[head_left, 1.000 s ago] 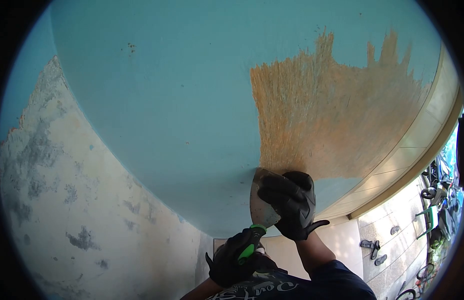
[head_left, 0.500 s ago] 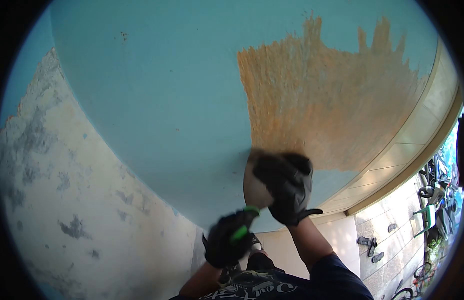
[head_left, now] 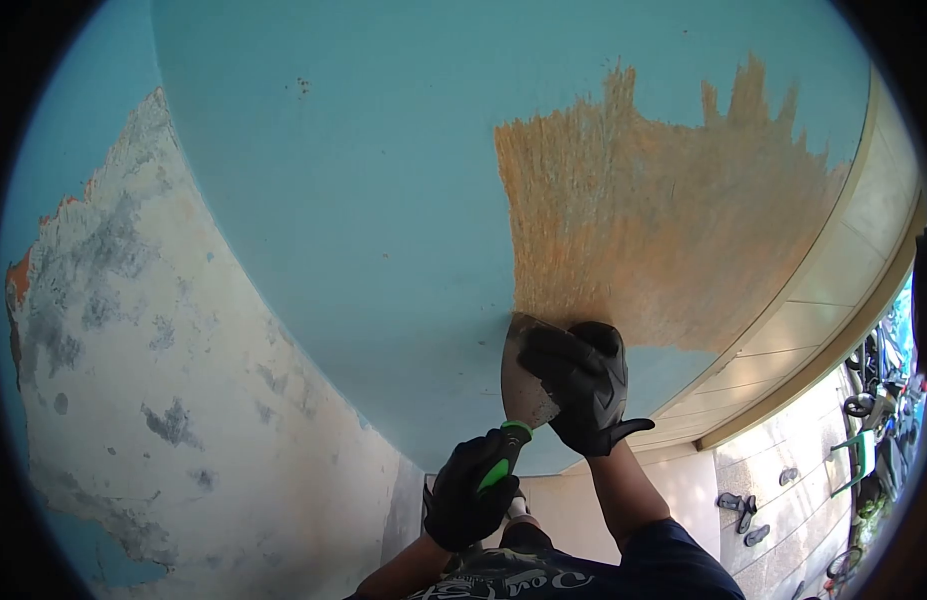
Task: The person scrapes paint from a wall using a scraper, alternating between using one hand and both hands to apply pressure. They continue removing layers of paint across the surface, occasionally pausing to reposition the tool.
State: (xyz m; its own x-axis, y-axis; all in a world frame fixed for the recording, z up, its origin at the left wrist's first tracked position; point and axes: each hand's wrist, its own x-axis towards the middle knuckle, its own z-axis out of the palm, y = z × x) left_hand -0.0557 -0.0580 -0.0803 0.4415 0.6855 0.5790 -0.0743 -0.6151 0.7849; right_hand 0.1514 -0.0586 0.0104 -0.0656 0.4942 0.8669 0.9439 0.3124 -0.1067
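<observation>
My left hand [head_left: 469, 492], in a black glove, is closed around the black and green handle of a scraper [head_left: 529, 390]. The scraper's wide metal blade points up and rests against the wall at the lower left edge of a stripped brown patch [head_left: 664, 220]. On the blade's right side lies my right hand [head_left: 581, 385], also gloved in black. Its fingers are bent together and press on the blade, while one digit sticks out to the right. Part of the blade is hidden under this hand. Blue-green paint [head_left: 364, 200] surrounds the patch.
To the left, another wall face [head_left: 224, 370] shows whitish, grey-stained plaster with ragged paint edges. A beige tiled ledge [head_left: 784, 340] curves along the right. Beyond it are sandals [head_left: 744, 510], a green plastic stool [head_left: 859, 460] and parked motorbikes [head_left: 869, 390] on paving.
The view has shifted, so wall and patch sit lower and farther right. Both hands keep their hold on the scraper. The right hand and blade, blurred before, now look sharp.
</observation>
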